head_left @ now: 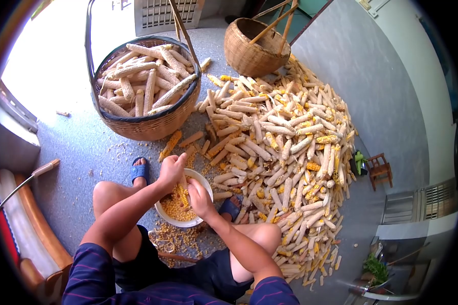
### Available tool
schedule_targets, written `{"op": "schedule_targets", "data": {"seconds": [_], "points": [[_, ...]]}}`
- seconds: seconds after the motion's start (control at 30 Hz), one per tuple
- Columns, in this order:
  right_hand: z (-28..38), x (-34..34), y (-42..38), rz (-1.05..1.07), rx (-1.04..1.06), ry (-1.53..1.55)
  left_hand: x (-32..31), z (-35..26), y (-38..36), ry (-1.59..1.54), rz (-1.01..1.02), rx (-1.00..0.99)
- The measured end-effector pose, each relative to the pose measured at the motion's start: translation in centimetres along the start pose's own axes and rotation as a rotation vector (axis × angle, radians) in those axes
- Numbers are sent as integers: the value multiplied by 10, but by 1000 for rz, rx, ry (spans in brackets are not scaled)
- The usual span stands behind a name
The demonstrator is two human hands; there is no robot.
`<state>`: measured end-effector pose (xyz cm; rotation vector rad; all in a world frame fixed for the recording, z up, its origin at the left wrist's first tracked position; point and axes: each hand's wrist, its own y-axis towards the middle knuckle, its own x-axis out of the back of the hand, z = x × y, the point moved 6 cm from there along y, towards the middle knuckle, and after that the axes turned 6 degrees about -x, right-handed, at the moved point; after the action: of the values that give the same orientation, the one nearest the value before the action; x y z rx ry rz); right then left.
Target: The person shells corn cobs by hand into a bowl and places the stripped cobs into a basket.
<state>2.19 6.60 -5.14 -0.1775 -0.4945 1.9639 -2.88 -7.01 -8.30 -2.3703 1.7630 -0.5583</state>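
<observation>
Over a white bowl of loose yellow kernels, my two hands hold corn. My left hand is closed round the upper end of a pale cob. Lower and to the right, my right hand is closed beside a cob with yellow kernels that slants down into the bowl. Whether both hands grip the same cob or two cobs pressed together cannot be made out. The fingertips are partly hidden by the hands themselves.
A large heap of cobs spreads at the right. A wicker basket full of bare cobs stands at the upper left, a second basket behind the heap. Kernels lie on the floor. A small wooden chair is further right.
</observation>
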Motion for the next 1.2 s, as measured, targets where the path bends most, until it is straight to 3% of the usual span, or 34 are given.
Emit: {"op": "schedule_targets", "data": {"seconds": [0.07,0.13,0.23,0.43,0.67,0.87,0.93,1.03,1.07,1.1,1.17,1.2], "points": [[-3,-3,-2,20,-54,111,1,4,4,14,2,-17],[15,-4,-6,-139,316,-305,0,2,4,31,6,-31],[11,-6,-5,-33,196,-213,0,-2,-2,66,25,-42],[9,-2,-3,-51,241,-232,3,-9,-4,25,16,-68],[-2,2,-1,-75,298,-340,2,-16,-10,44,160,-2],[-17,3,9,-52,150,-220,4,-15,-8,45,105,-5],[-20,-5,7,79,-49,312,4,-13,-5,45,93,3],[5,-2,-8,84,-115,109,7,-7,2,7,62,42],[10,-1,-10,22,-1,-97,7,-5,4,-2,61,41],[1,-2,-7,21,-1,-96,7,-3,4,-10,60,40],[8,-1,-8,-154,483,-388,7,-4,2,-1,68,62],[11,0,-10,-170,447,-367,7,-3,1,6,74,83]]}}
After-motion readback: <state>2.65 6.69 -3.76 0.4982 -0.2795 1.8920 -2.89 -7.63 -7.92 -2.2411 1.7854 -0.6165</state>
